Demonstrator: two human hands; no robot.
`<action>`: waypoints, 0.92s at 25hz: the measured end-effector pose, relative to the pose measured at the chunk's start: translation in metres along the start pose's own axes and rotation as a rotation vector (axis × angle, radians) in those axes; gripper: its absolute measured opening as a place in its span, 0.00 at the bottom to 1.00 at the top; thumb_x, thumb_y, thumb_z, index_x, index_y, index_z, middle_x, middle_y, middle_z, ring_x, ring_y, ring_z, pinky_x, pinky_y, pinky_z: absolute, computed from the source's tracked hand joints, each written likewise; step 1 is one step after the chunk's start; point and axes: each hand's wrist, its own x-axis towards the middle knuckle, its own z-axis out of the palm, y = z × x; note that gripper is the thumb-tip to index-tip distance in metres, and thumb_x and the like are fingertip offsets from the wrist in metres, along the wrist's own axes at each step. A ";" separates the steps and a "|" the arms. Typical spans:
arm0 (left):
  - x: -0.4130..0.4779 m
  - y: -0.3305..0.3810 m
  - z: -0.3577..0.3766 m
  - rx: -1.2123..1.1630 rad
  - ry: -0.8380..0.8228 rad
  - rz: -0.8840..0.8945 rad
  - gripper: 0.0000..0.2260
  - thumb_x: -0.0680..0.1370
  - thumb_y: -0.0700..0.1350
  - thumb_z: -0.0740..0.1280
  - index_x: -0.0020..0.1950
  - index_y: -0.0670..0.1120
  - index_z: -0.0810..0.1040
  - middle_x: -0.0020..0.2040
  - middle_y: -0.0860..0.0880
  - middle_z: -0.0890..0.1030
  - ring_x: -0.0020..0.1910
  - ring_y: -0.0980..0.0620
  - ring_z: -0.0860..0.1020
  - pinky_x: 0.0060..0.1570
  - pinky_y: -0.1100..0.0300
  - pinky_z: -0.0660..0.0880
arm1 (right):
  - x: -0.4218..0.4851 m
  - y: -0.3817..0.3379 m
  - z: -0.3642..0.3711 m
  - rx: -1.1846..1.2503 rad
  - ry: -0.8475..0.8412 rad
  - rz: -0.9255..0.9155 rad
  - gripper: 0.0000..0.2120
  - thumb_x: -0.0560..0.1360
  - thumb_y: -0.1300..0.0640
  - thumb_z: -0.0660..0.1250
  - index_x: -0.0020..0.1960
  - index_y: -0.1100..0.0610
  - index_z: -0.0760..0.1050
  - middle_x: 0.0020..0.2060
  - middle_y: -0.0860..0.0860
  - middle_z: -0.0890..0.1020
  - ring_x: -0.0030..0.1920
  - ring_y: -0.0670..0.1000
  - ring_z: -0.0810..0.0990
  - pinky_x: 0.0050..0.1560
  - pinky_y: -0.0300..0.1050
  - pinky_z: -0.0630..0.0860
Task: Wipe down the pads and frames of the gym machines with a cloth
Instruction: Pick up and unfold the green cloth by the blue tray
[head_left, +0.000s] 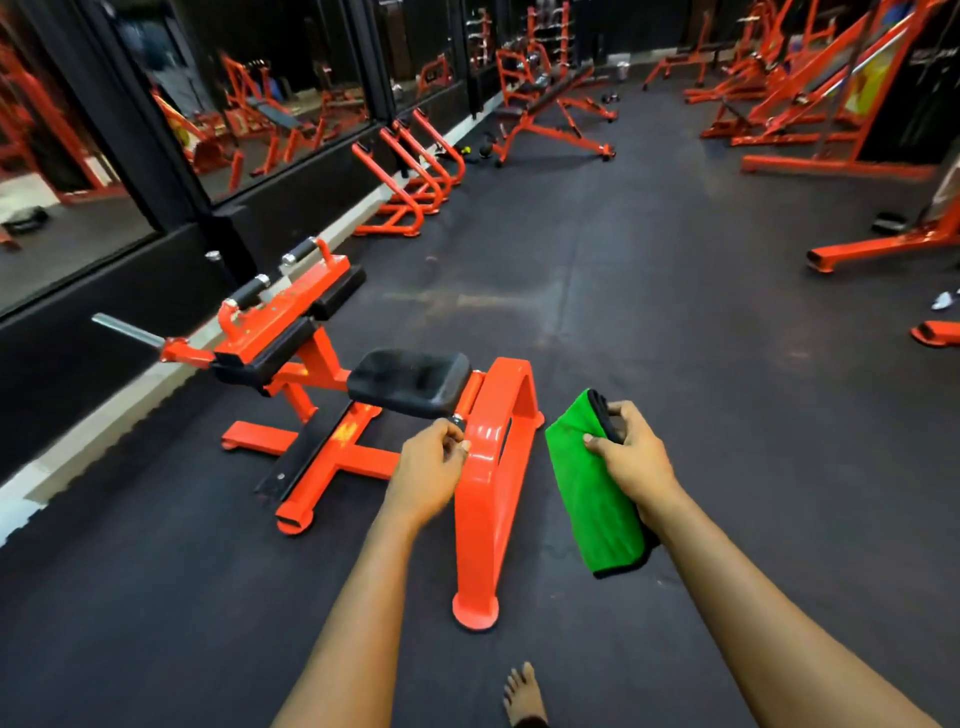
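The green cloth (592, 493) is gripped, folded, in the right hand (631, 452), just right of the orange arched frame (493, 467) and apart from it. The thumb is pressed on the cloth's face. The left hand (428, 467) is held at the frame's left edge, below the black seat pad (408, 382). Its fingers are curled beside a small metal pin (457, 418); whether anything is pinched cannot be told.

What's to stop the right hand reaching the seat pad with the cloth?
Probably yes: the pad is bare on top, with just the arch between it and the right hand; the left hand pinches a knob below.
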 end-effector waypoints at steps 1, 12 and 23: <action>0.035 -0.002 0.005 -0.004 0.006 0.000 0.02 0.79 0.43 0.68 0.48 0.49 0.77 0.41 0.53 0.81 0.41 0.54 0.78 0.45 0.57 0.73 | 0.030 -0.006 0.004 0.001 0.002 0.001 0.14 0.74 0.59 0.73 0.54 0.46 0.74 0.48 0.46 0.85 0.50 0.51 0.84 0.56 0.55 0.80; 0.321 -0.004 0.039 0.019 -0.007 -0.074 0.01 0.80 0.44 0.67 0.49 0.48 0.78 0.44 0.53 0.82 0.45 0.54 0.80 0.50 0.55 0.76 | 0.308 -0.054 0.051 -0.082 -0.092 0.017 0.15 0.74 0.59 0.72 0.57 0.45 0.75 0.50 0.46 0.85 0.51 0.50 0.83 0.57 0.51 0.78; 0.486 -0.028 0.104 -0.022 0.348 -0.516 0.01 0.80 0.43 0.68 0.48 0.46 0.79 0.41 0.50 0.83 0.42 0.51 0.80 0.49 0.54 0.76 | 0.590 -0.071 0.125 -0.283 -0.675 -0.140 0.17 0.74 0.63 0.71 0.59 0.49 0.74 0.47 0.49 0.85 0.48 0.51 0.82 0.42 0.37 0.73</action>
